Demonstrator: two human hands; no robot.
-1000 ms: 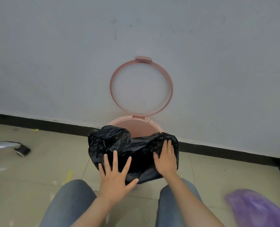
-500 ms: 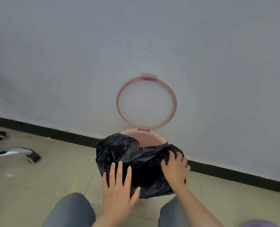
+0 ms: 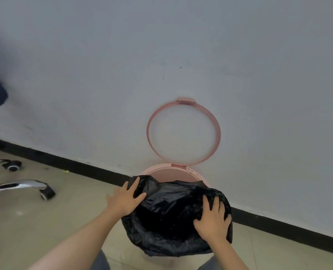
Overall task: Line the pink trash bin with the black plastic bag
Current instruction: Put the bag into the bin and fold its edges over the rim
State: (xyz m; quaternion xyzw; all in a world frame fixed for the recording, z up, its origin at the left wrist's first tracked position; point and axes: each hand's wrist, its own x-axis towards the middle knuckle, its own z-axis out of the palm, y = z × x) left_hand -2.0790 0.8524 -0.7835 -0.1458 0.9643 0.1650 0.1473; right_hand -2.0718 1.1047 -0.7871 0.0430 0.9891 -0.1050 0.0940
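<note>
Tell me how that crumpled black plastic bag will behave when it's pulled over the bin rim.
The crumpled black plastic bag looks thin and floppy, sagging in wrinkles over the round pink plastic bin. Its glossy film probably slips. It seems light, so it would likely shift easily.

No text, label, brand, number or sign can be read anywhere in the view.

Office, likely: chair casters [image 3: 44,192] on tiled floor [image 3: 64,221].
</note>
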